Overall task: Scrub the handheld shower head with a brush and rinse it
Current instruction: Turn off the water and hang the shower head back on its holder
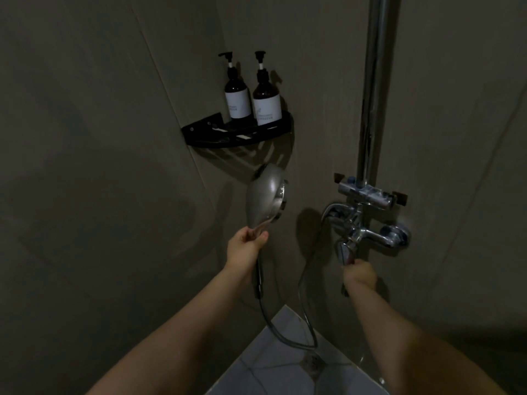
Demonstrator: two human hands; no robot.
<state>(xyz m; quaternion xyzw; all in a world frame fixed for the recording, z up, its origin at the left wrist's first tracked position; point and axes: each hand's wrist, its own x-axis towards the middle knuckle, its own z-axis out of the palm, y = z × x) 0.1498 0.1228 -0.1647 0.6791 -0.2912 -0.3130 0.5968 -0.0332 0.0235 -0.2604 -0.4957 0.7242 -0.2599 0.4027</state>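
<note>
**Shower head held up in the corner, other hand on the tap lever**

Head view: the left hand has its fingers curled round the handle of the handheld shower head, holding it upright near the corner of the dim tiled stall, its rounded grey back toward the camera and its face turned to the right. Its hose drops from below the hand, loops low above the pale floor tiles and rises to the chrome mixer tap on the right wall. The right hand grips the tap's lever from below, fingers closed round it. A chrome riser pipe climbs from the mixer. Above the shower head, a black corner shelf carries two dark pump bottles with white labels, side by side. A floor drain lies between the forearms.
</note>
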